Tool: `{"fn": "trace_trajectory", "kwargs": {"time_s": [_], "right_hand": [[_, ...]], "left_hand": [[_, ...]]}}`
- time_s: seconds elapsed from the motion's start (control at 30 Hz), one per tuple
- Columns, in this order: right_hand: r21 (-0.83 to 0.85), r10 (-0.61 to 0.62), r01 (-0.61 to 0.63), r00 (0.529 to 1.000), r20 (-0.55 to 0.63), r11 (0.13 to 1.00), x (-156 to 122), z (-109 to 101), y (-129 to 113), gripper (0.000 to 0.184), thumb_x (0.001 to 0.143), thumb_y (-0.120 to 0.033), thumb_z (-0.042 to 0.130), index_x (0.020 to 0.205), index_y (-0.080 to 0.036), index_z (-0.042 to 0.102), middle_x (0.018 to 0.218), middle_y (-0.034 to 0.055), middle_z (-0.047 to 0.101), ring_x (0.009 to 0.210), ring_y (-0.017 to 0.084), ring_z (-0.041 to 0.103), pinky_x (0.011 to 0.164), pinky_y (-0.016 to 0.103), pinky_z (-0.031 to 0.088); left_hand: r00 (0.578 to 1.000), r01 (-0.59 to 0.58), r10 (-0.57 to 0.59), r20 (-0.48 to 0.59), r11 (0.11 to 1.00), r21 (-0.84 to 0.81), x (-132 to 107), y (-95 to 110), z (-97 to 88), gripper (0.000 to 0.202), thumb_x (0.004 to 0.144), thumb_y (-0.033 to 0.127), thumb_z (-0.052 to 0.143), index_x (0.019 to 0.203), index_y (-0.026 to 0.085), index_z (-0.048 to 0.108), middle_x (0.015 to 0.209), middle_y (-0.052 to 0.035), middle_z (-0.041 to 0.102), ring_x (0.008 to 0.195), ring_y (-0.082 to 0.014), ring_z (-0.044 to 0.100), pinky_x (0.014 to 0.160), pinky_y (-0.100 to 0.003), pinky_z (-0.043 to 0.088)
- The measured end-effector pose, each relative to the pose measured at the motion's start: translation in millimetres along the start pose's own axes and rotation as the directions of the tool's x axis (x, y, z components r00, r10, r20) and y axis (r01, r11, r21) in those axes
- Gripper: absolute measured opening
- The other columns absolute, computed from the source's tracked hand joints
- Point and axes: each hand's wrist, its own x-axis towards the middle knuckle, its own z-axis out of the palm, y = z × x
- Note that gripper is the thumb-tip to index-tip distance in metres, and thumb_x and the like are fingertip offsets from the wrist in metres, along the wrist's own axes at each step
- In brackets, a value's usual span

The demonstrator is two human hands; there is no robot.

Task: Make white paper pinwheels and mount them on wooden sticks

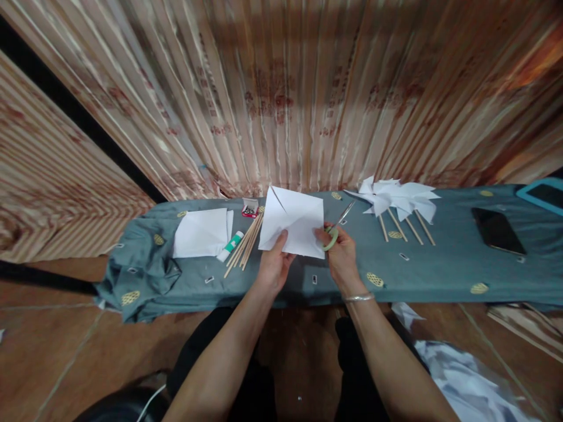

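Note:
My left hand (273,265) pinches the lower edge of a white square sheet of paper (294,225), held up over the low bench. The sheet has a cut and fold lines near its top left corner. My right hand (341,255) grips scissors (336,228) with pale green handles; the blades point up and to the right, away from the sheet's right edge. A silver bangle sits on my right wrist.
The bench carries a grey-blue cloth (440,264). On it lie a stack of white paper (201,233), a glue stick (231,246), wooden sticks (244,243), a small box of pins (250,208), finished paper pinwheels (398,199), a dark phone (497,230) and a tablet (543,196). Paper scraps (457,375) lie on the floor.

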Motion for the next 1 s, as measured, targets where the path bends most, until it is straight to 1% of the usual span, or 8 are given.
{"fn": "trace_trajectory", "kwargs": {"time_s": [0.2,0.33,0.43,0.57,0.63,0.7,0.83,1.0], "right_hand": [[-0.203,0.009,0.014,0.994,0.111,0.979,-16.8,-4.4,-4.9,0.047,0.051,-0.047,0.088,0.081,-0.019,0.066,0.066,-0.0052,0.062,0.059,0.010,0.052,0.058,0.025,0.045],[-0.435,0.095,0.035,0.957,0.273,0.900,-25.7,-12.6,-13.0,0.051,0.062,-0.062,0.077,0.083,-0.017,0.067,0.060,-0.0025,0.060,0.057,0.012,0.053,0.055,0.025,0.043],[-0.530,0.230,0.022,0.885,0.405,0.848,-30.6,-19.8,-17.2,0.055,0.069,-0.068,0.070,0.088,-0.017,0.067,0.071,0.0026,0.067,0.064,0.015,0.059,0.059,0.026,0.046],[-0.632,0.438,-0.002,0.722,0.535,0.775,-34.7,-30.5,-18.7,0.059,0.070,-0.069,0.069,0.096,-0.017,0.067,0.076,0.0033,0.067,0.066,0.015,0.059,0.059,0.025,0.045],[-0.659,0.492,0.018,0.650,0.579,0.751,-36.2,-35.8,-18.2,0.060,0.069,-0.069,0.070,0.098,-0.016,0.068,0.076,0.0028,0.066,0.066,0.014,0.057,0.059,0.025,0.043],[-0.664,0.509,0.035,0.613,0.604,0.747,-37.6,-39.9,-17.5,0.061,0.069,-0.069,0.070,0.101,-0.016,0.069,0.077,0.0029,0.066,0.066,0.014,0.056,0.060,0.026,0.042],[-0.649,0.511,0.018,0.600,0.616,0.761,-39.6,-43.0,-15.3,0.063,0.070,-0.069,0.069,0.105,-0.017,0.068,0.080,0.0034,0.067,0.068,0.014,0.056,0.064,0.027,0.045],[-0.643,0.515,-0.005,0.604,0.608,0.766,-41.1,-39.0,-13.2,0.060,0.071,-0.068,0.070,0.100,-0.017,0.069,0.076,0.0028,0.066,0.066,0.013,0.055,0.061,0.026,0.044]], "left_hand": [[0.995,-0.066,0.065,-0.073,0.998,-0.016,-0.2,8.0,-0.4,0.034,0.081,0.012,0.070,0.114,0.018,0.066,0.115,-0.0086,0.073,0.108,-0.0226,0.068,0.095,-0.034,0.055],[0.991,-0.119,0.118,-0.064,0.993,-0.011,3.7,19.9,-4.3,0.037,0.086,0.012,0.064,0.123,0.018,0.062,0.118,-0.0096,0.072,0.105,-0.0206,0.070,0.095,-0.033,0.056],[0.983,-0.165,0.165,-0.084,0.986,0.006,8.0,31.4,-7.7,0.035,0.090,0.012,0.060,0.124,0.017,0.061,0.117,-0.0091,0.073,0.101,-0.0180,0.071,0.094,-0.032,0.056],[0.974,-0.208,0.209,-0.086,0.978,0.027,12.0,43.2,-11.5,0.032,0.089,0.013,0.060,0.121,0.018,0.063,0.114,-0.0074,0.074,0.101,-0.0170,0.071,0.094,-0.031,0.055],[0.973,-0.220,0.222,-0.061,0.975,0.039,12.9,45.3,-12.9,0.033,0.087,0.013,0.063,0.120,0.019,0.063,0.114,-0.0073,0.074,0.103,-0.0180,0.070,0.095,-0.031,0.055],[0.973,-0.226,0.228,-0.039,0.973,0.050,12.9,45.2,-13.9,0.034,0.085,0.015,0.067,0.118,0.019,0.064,0.115,-0.0075,0.073,0.105,-0.0193,0.070,0.095,-0.032,0.055],[0.979,-0.200,0.202,-0.026,0.978,0.062,11.0,43.0,-13.2,0.033,0.084,0.014,0.066,0.118,0.018,0.064,0.117,-0.0092,0.072,0.104,-0.0209,0.070,0.095,-0.034,0.055],[0.986,-0.165,0.165,0.010,0.984,0.065,8.7,41.4,-11.4,0.030,0.087,0.015,0.062,0.117,0.015,0.064,0.120,-0.0101,0.071,0.107,-0.0210,0.069,0.096,-0.035,0.055]]}}
